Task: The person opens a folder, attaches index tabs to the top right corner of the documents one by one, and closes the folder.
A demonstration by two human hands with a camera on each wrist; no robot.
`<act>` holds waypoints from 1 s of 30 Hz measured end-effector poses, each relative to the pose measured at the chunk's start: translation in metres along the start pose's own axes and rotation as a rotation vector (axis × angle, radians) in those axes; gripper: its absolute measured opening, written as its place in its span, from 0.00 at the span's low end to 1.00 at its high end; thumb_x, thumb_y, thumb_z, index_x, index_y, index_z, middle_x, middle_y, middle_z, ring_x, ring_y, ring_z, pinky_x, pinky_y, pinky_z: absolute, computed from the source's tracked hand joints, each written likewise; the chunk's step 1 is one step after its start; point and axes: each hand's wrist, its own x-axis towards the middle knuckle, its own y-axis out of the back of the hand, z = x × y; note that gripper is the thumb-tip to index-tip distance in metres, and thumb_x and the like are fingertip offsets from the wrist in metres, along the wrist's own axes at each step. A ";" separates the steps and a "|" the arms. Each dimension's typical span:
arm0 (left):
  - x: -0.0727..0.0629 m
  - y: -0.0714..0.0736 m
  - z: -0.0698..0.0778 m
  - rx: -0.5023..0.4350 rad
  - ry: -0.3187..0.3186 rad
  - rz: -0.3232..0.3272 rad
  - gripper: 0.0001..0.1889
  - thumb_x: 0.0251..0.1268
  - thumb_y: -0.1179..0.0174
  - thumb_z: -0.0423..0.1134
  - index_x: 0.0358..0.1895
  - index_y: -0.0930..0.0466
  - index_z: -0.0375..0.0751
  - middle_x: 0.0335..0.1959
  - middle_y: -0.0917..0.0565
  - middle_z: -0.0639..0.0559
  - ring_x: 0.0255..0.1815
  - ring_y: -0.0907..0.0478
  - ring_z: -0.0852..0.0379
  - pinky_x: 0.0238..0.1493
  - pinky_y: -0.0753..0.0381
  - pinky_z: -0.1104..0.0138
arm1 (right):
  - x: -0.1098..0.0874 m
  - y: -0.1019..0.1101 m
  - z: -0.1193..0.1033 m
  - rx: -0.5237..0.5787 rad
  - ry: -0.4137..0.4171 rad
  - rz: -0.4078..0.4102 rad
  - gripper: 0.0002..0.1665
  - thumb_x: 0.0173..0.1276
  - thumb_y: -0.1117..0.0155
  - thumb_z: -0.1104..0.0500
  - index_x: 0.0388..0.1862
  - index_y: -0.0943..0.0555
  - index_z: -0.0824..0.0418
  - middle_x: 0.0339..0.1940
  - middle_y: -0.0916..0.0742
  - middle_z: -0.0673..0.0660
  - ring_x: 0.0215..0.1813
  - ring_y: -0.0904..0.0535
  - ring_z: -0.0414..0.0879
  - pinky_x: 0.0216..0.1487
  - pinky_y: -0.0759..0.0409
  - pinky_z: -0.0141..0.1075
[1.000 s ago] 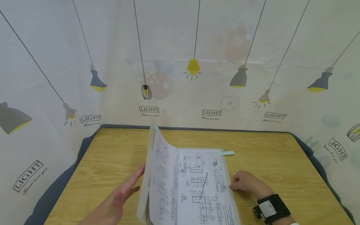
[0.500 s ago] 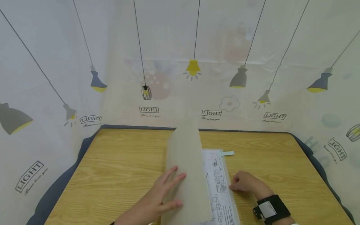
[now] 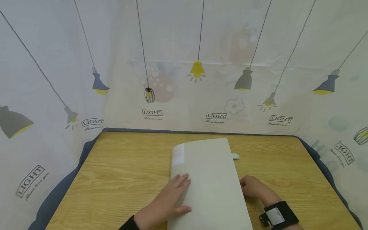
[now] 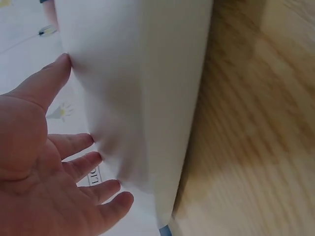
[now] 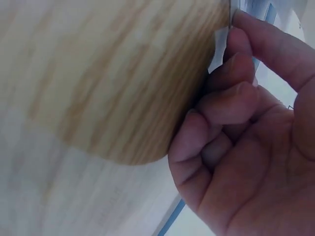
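Observation:
A cream paper folder (image 3: 210, 182) lies with its cover down over the pages, hiding the drawings inside. A whitish label (image 3: 178, 154) marks its upper left, and a pale tab (image 3: 235, 156) sticks out past the right edge. My left hand (image 3: 168, 199) rests on the cover near the spine, fingers spread and nearly straight; in the left wrist view its fingertips touch the cover. At the folder's right edge, my right hand (image 3: 254, 188) has its fingers curled, with thumb and index fingertip together at the edge in the right wrist view; the cover partly hides them in the head view.
The wood-grain table (image 3: 120, 169) extends on both sides of the folder. Behind and around it hangs a pale sheet (image 3: 178, 48) printed with lamps, with a dark blue border (image 3: 138, 130) along the table's far edge. A black strap with a device (image 3: 279, 215) circles the right wrist.
The folder's cover has swung over from the left, hiding the drawing page. My left hand has moved right with it, onto the cover. The right hand has shifted slightly right.

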 end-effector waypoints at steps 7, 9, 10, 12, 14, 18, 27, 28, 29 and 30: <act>0.009 -0.011 -0.003 0.066 0.027 -0.057 0.40 0.58 0.40 0.60 0.70 0.38 0.43 0.74 0.43 0.47 0.74 0.46 0.45 0.69 0.40 0.53 | -0.003 0.003 0.008 0.048 0.059 -0.016 0.10 0.56 0.37 0.61 0.18 0.24 0.59 0.17 0.28 0.47 0.22 0.33 0.42 0.24 0.36 0.33; 0.011 -0.014 -0.004 0.115 0.028 -0.053 0.39 0.58 0.40 0.60 0.69 0.37 0.44 0.74 0.42 0.46 0.73 0.44 0.46 0.69 0.39 0.54 | -0.004 0.004 0.010 0.070 0.040 -0.019 0.13 0.58 0.36 0.58 0.17 0.25 0.58 0.16 0.28 0.47 0.21 0.34 0.42 0.23 0.37 0.33; 0.012 -0.015 -0.003 0.140 0.028 -0.050 0.39 0.57 0.40 0.60 0.69 0.36 0.45 0.73 0.41 0.46 0.73 0.43 0.46 0.68 0.37 0.55 | -0.005 0.005 0.010 0.078 0.025 -0.016 0.14 0.58 0.35 0.57 0.16 0.26 0.58 0.15 0.29 0.47 0.21 0.34 0.42 0.23 0.37 0.33; 0.014 -0.016 -0.003 0.181 0.027 -0.051 0.39 0.57 0.40 0.61 0.68 0.35 0.45 0.73 0.40 0.46 0.72 0.42 0.47 0.67 0.36 0.55 | -0.008 0.006 0.010 0.078 -0.006 0.008 0.16 0.58 0.33 0.56 0.15 0.27 0.58 0.15 0.29 0.47 0.20 0.34 0.42 0.23 0.37 0.33; 0.015 -0.017 -0.001 0.223 0.025 -0.060 0.38 0.57 0.40 0.61 0.68 0.34 0.45 0.72 0.39 0.45 0.71 0.41 0.47 0.67 0.35 0.56 | -0.010 0.007 0.008 0.063 -0.040 0.038 0.17 0.57 0.33 0.56 0.14 0.28 0.58 0.14 0.29 0.48 0.20 0.34 0.42 0.23 0.38 0.33; 0.016 -0.019 0.002 0.290 0.032 -0.096 0.38 0.57 0.41 0.62 0.68 0.34 0.46 0.72 0.38 0.46 0.71 0.41 0.48 0.67 0.36 0.58 | -0.015 0.010 0.003 0.027 -0.071 0.099 0.14 0.58 0.35 0.57 0.17 0.27 0.58 0.17 0.28 0.50 0.23 0.33 0.43 0.25 0.37 0.34; 0.017 -0.019 0.008 0.388 0.068 -0.164 0.39 0.57 0.44 0.64 0.69 0.36 0.48 0.73 0.40 0.48 0.73 0.43 0.50 0.69 0.40 0.60 | -0.017 0.010 -0.006 -0.019 -0.055 0.156 0.12 0.62 0.37 0.57 0.20 0.26 0.58 0.19 0.27 0.50 0.25 0.33 0.44 0.27 0.36 0.35; 0.017 -0.020 0.009 0.387 0.071 -0.164 0.39 0.57 0.44 0.64 0.69 0.36 0.48 0.73 0.40 0.48 0.73 0.43 0.50 0.69 0.40 0.60 | -0.017 0.010 -0.008 -0.020 -0.052 0.160 0.12 0.62 0.37 0.57 0.20 0.26 0.57 0.19 0.27 0.50 0.25 0.33 0.44 0.26 0.37 0.35; 0.017 -0.020 0.009 0.386 0.073 -0.163 0.39 0.57 0.44 0.64 0.69 0.36 0.48 0.73 0.40 0.48 0.73 0.43 0.50 0.69 0.40 0.60 | -0.017 0.009 -0.008 -0.023 -0.048 0.164 0.13 0.62 0.37 0.57 0.20 0.26 0.57 0.19 0.27 0.50 0.24 0.33 0.44 0.26 0.37 0.35; 0.017 -0.020 0.009 0.386 0.073 -0.164 0.39 0.57 0.44 0.64 0.69 0.36 0.48 0.73 0.40 0.48 0.73 0.43 0.50 0.69 0.39 0.60 | -0.017 0.009 -0.009 -0.025 -0.045 0.167 0.13 0.61 0.36 0.57 0.20 0.26 0.58 0.18 0.27 0.50 0.24 0.33 0.43 0.26 0.37 0.35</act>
